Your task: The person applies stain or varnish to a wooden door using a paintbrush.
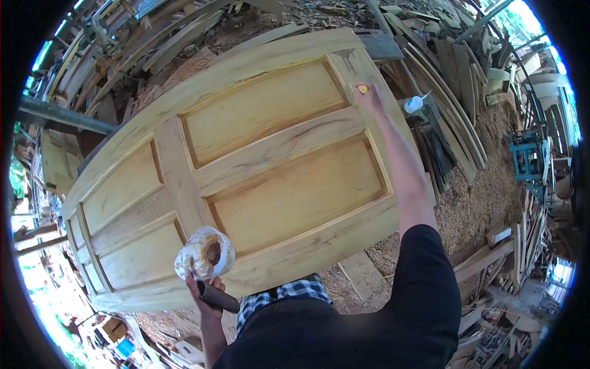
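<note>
A pale wooden panelled door (276,149) lies flat in front of me. Near its far right corner, my right hand (370,101) is closed around a small yellow piece (362,90), low over the frame; its exact kind I cannot tell. A dark stain (346,58) marks the wood just beyond it. At the door's near edge, my left hand (209,298) grips a dark cylinder (218,296). Right above those fingers is a whitish, smeared tub (204,253) with brown matter inside, overlapping the door in this view.
A white squeeze bottle (416,103) with a nozzle stands right of the door, by dark folded material (432,147). Stacked planks (452,120) lie further right. Wood shavings (485,203) cover the ground, and a metal pipe (67,115) juts in from the left.
</note>
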The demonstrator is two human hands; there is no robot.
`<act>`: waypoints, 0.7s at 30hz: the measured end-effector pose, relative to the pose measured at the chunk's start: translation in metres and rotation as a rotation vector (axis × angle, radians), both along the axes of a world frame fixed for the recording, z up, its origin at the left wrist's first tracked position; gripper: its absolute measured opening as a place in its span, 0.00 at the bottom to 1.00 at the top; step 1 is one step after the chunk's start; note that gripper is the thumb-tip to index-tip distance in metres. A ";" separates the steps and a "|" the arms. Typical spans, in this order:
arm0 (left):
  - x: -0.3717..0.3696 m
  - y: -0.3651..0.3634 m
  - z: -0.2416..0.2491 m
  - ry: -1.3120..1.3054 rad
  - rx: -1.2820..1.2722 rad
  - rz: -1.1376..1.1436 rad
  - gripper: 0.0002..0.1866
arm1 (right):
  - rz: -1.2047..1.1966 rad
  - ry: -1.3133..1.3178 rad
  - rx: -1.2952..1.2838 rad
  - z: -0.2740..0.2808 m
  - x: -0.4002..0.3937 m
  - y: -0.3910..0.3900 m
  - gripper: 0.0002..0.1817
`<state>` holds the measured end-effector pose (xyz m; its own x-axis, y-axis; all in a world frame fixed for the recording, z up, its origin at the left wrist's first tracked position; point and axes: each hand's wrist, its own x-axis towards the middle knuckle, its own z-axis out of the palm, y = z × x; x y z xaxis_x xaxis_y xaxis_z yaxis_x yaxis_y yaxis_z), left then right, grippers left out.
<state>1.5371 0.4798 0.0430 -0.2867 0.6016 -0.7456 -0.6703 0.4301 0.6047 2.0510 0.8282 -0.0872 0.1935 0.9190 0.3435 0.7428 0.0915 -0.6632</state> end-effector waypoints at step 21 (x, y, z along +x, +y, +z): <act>0.002 -0.013 -0.001 -0.018 0.009 0.020 0.33 | -0.034 0.863 -0.260 0.037 -0.013 -0.006 0.16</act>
